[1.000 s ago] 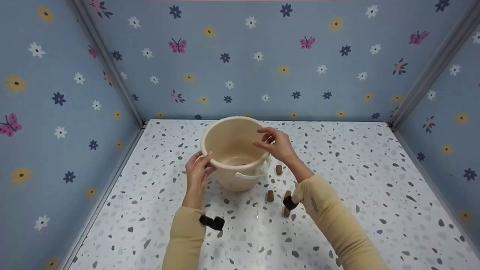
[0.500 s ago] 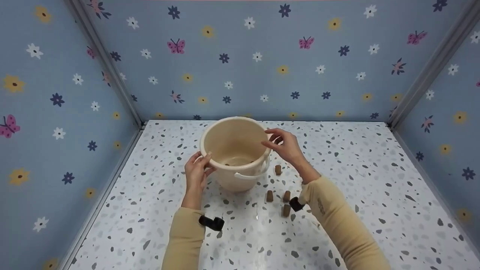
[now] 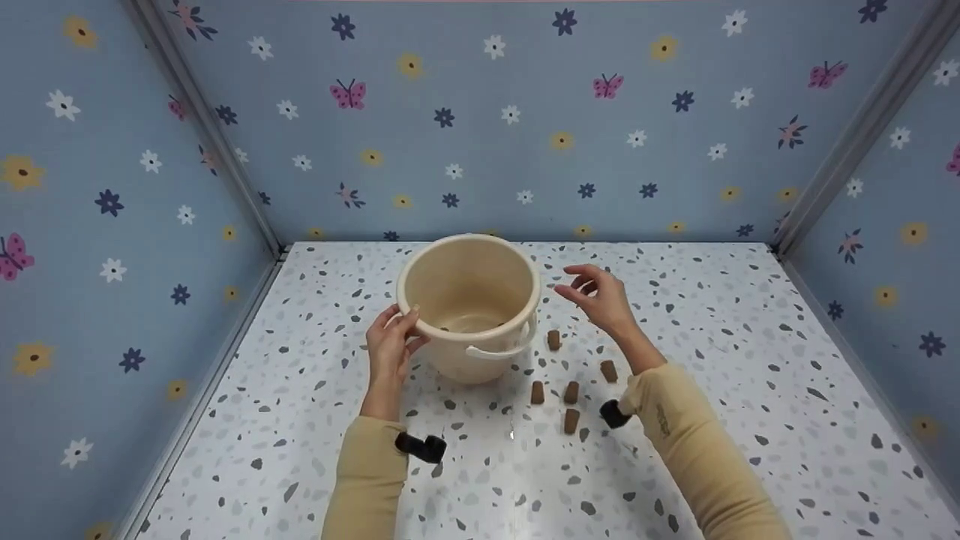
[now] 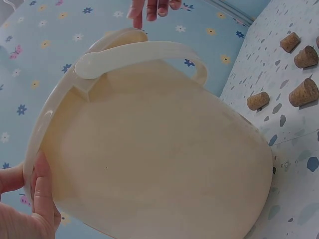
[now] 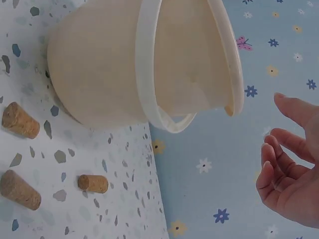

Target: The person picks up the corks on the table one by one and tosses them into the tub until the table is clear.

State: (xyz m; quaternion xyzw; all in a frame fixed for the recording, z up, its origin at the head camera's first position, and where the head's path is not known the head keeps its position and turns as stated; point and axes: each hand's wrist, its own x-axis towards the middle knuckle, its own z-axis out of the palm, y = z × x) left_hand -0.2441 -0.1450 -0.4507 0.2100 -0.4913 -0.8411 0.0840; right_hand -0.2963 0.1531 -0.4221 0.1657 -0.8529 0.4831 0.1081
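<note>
A cream plastic bucket [image 3: 471, 356] with a white handle [image 3: 496, 352] stands upright near the back of the speckled table. My left hand [image 3: 391, 341] grips its rim at the near left, thumb on the inner side and fingers outside. To the right of the bucket, my right hand [image 3: 600, 298] hovers apart from the rim, fingers loosely bent and holding nothing. Several brown corks lie on the table below it, among them a cork [image 3: 553, 340] close to the bucket and another cork [image 3: 608, 371] near the right sleeve. Small dark bits show at the bucket's bottom, mostly hidden by the rim.
Blue flowered panels enclose the table at the back [image 3: 517, 150], left [image 3: 142, 247] and right [image 3: 892, 262]. The white speckled table top [image 3: 712, 315] extends on both sides of the bucket.
My right hand has moved right, from over the bucket's rim to beside it. A cork formerly covered by the right arm now shows. The left hand keeps its grip on the rim.
</note>
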